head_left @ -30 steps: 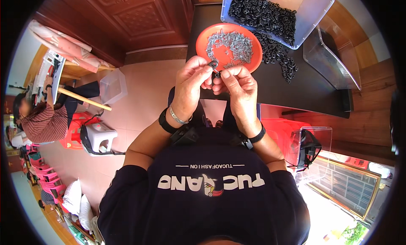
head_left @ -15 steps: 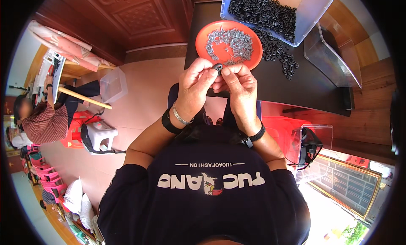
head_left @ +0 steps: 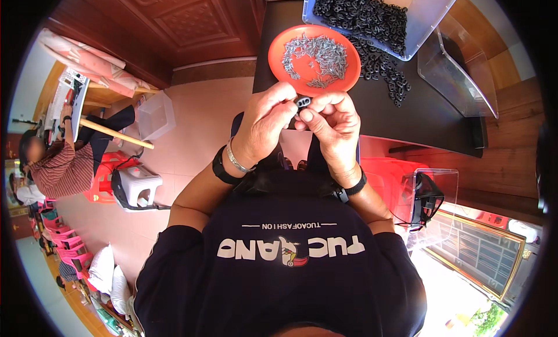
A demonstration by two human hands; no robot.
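My left hand (head_left: 263,120) pinches a small black oval two-hole piece (head_left: 303,102) between thumb and fingers, its holes facing up. Close against the piece's right side is my right hand (head_left: 334,126), fingers curled and thumb tip by the piece's lower edge. Whatever those right fingers pinch is hidden. Just beyond both hands sits a round red-orange plate (head_left: 278,66), holding many tiny silvery metal parts (head_left: 328,55), too small to name for certain.
A clear bluish bin (head_left: 427,23) of similar black pieces (head_left: 360,17) stands at the back of the dark table (head_left: 424,113). More pieces (head_left: 389,75) lie loose before it. Farther right is a transparent tray (head_left: 453,75). A person (head_left: 64,162) sits far left, near a grey-white stool (head_left: 136,186).
The black piece has tipped so that both holes show, and it sits slightly nearer me. My right hand has shifted slightly right and its fingers have moved around the piece.
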